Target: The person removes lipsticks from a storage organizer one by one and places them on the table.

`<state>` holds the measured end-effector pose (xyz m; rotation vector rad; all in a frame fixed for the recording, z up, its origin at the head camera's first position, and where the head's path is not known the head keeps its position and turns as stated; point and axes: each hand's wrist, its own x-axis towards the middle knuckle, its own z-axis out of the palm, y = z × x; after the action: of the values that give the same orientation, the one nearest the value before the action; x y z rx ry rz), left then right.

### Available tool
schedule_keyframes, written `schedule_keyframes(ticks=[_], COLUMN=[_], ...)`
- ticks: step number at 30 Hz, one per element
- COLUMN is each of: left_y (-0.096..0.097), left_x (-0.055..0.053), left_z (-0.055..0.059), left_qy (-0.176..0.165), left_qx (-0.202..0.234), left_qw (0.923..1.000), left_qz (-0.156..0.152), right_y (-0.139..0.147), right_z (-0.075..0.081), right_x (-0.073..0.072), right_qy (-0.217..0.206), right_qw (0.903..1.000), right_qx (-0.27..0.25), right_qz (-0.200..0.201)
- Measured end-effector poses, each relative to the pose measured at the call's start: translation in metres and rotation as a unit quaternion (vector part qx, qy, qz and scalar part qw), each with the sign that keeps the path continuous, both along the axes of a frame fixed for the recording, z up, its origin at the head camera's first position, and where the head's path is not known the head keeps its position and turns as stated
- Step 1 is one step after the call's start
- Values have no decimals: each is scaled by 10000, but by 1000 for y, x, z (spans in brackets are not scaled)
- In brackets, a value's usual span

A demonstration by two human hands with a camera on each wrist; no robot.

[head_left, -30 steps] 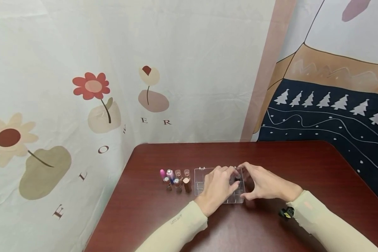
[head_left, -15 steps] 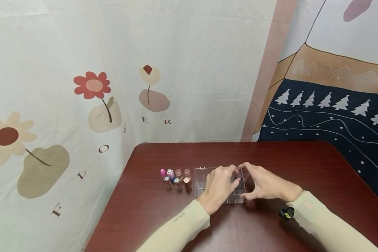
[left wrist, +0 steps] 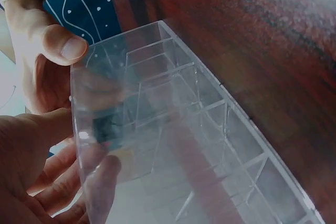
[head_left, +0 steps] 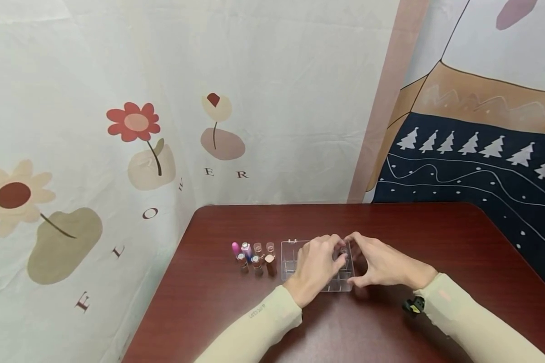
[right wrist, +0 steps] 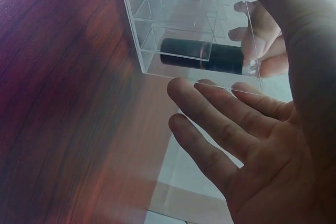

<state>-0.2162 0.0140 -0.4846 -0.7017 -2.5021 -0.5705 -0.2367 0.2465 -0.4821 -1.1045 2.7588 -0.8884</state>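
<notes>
A clear divided organizer box (head_left: 289, 256) lies on the table, partly hidden by my hands. My left hand (head_left: 315, 264) reaches over it, thumb and fingers at the back right. In the right wrist view, a black lipstick tube (right wrist: 182, 52) with a thin band sits inside an end compartment. My left fingertips (right wrist: 257, 45) pinch its clear end. My right hand (head_left: 383, 262) grips the right side of the box, with the thumb at the front corner and the fingers toward the back corner. Through the clear wall, the left wrist view shows both hands by the box's end.
Left of the box several lipsticks stand upright in two rows: a pink one (head_left: 235, 248), a purple-blue one (head_left: 246, 251), clear-capped ones (head_left: 270, 249) and a brown one (head_left: 270, 265). The reddish-brown table (head_left: 418, 227) meets a printed cloth backdrop (head_left: 290, 126) behind.
The black lipstick, seen dark between my left thumb and fingers a second ago, has sunk lower into the box. Both hands stay almost in place.
</notes>
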Motion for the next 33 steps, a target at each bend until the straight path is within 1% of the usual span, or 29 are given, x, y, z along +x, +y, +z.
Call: schedule_keyframes(ticks=[4,9,16,19,24,27,28,33], left_y=[-1,-2,-4,-5,-8,-10,-11,-17], left_x=[0,1,4,5,8,9,10,11], left_z=[3,6,11,13,19,23,24,32], left_qy=[-17,53,280,313,355,481,551,820], left_qx=[-2,31,181,235,322,368,376,463], left_qw=[10000,9999,9994,9992,9988,9981,9977,9954], left_qz=[58,90,22,15,-79,-137,-139,-147], right_y=[0,0,0,0,-1,-2,-3,-6], right_z=[-1,0,3,2,0,0,1,1], right_x=[0,1,4,7,15,18,19,22], right_qy=[68,98,80,232,663,854,887,800], right_qw=[10000,10000,9999,9995,9968,9955,9952,9962], right_qx=[1,9,70,168,313,301,291,220], right_qz=[-12,-17,-89,-152,-307,-293,-283,-265])
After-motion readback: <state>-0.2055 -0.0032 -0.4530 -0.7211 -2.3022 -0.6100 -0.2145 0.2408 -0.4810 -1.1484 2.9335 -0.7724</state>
